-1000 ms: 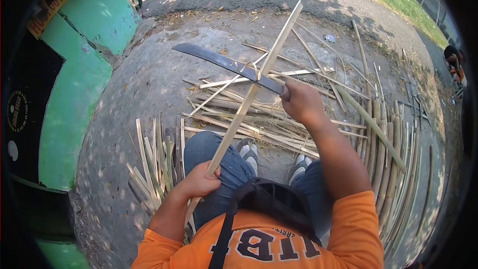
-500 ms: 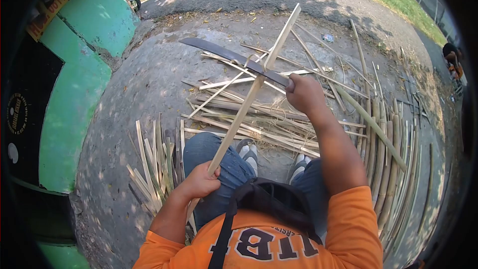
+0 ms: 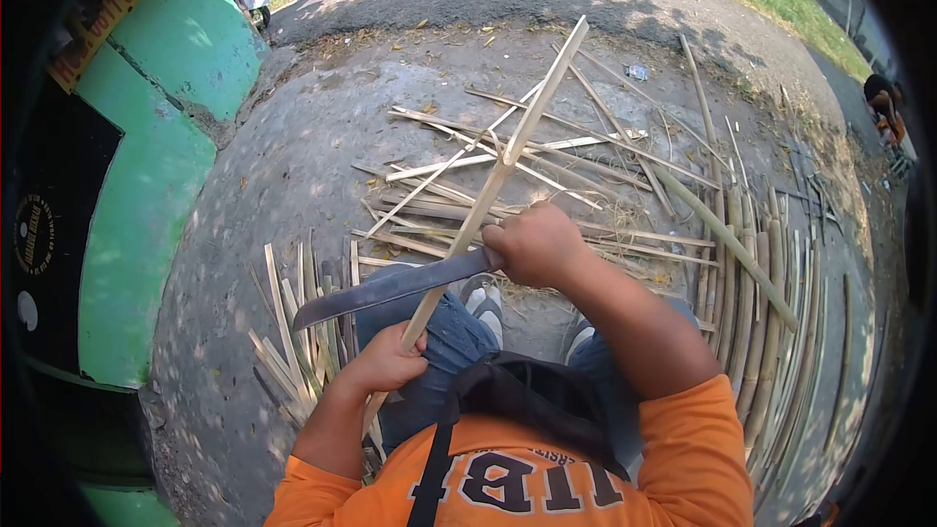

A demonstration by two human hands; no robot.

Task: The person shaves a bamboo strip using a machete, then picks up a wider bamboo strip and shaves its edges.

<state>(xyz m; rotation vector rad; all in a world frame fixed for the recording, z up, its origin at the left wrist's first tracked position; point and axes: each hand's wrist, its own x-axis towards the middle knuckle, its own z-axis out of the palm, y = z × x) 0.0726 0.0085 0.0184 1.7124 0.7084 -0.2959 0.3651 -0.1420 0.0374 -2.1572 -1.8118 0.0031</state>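
My left hand (image 3: 392,359) is closed around the lower part of a long pale bamboo strip (image 3: 532,117), which slants up and away to the right. A knot shows partway along the strip, with a small splinter beside it. My right hand (image 3: 539,246) grips the handle of a machete (image 3: 390,293). Its dark blade points left and crosses over the strip a little above my left hand. Beyond the strip, split bamboo pieces (image 3: 439,207) lie criss-crossed on the ground in front of my feet.
A bundle of thin split strips (image 3: 303,322) lies by my left leg. Bamboo poles (image 3: 752,332) are laid out on my right, one pole (image 3: 727,244) slanting across them. A green wall (image 3: 146,234) stands at left. A person (image 3: 883,112) is at the far right edge.
The machete has come down along the strip from the knot toward my left hand, its tip swinging lower left. My left hand still holds the strip in nearly the same place.
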